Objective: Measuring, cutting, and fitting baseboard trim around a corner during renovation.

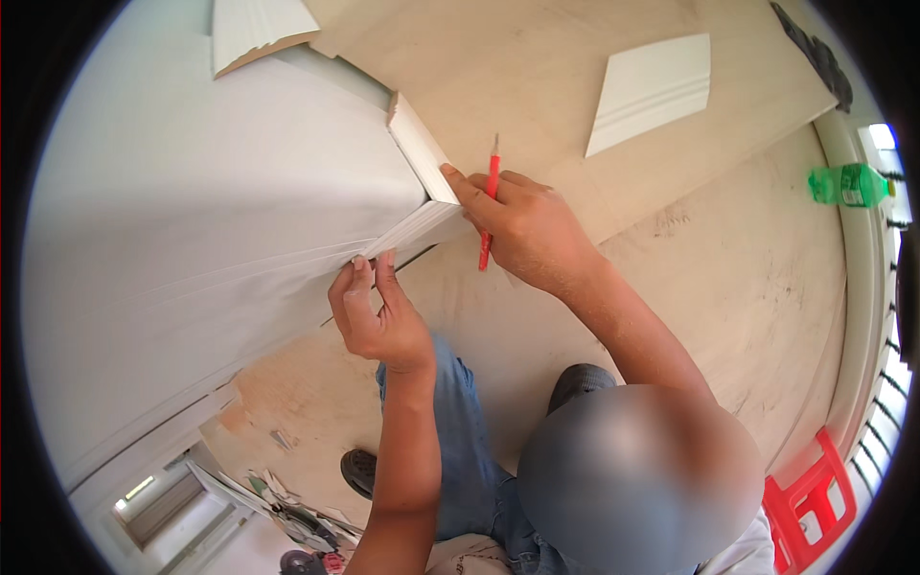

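Two short white moulding pieces meet at an angle at the corner of a white wall (240, 182). My left hand (383, 316) pinches the outer end of the nearer moulding piece (407, 228) between thumb and fingers. My right hand (537, 230) is closed around a red pencil (494, 177), its tip pointing away from me. With its index finger that hand touches the farther moulding piece (417, 149), close to where the two pieces join.
Loose white offcuts lie on the tan floor covering, one offcut (652, 91) at the far right and another offcut (259, 34) against the wall. A green bottle (851, 185) and a red plastic stool (815, 503) are at the right. Scrap pieces (287, 508) lie at the lower left.
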Motion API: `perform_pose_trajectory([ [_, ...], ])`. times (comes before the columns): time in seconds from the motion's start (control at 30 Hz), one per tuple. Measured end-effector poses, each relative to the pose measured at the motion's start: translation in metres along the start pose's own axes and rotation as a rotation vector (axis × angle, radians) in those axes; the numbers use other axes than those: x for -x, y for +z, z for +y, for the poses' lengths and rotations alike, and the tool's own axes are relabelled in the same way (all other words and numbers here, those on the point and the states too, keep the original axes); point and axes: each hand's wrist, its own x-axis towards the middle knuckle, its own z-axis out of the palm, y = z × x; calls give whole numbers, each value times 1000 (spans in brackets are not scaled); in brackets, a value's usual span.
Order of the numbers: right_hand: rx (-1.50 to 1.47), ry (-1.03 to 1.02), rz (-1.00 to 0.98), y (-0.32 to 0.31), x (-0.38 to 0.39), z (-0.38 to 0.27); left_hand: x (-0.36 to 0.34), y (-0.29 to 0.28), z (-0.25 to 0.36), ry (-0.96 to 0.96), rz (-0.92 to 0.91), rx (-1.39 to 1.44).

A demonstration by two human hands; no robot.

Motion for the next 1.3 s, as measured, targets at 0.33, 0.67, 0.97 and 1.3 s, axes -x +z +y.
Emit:
perform_pose_trajectory([
  [0.33, -183, -116, 81, -9, -18, 10, 1, 1, 7, -82, 11, 42],
  [0.67, -223, -64, -82, -19, -24, 7, 2, 1, 5, -73, 3, 28],
  [0.97, -281, -42, 6, -10, -19, 9, 1, 0, 6, -72, 1, 34],
  [1.3, -255, -27, 38, -7, -18, 9, 4, 1, 4, -79, 6, 22],
])
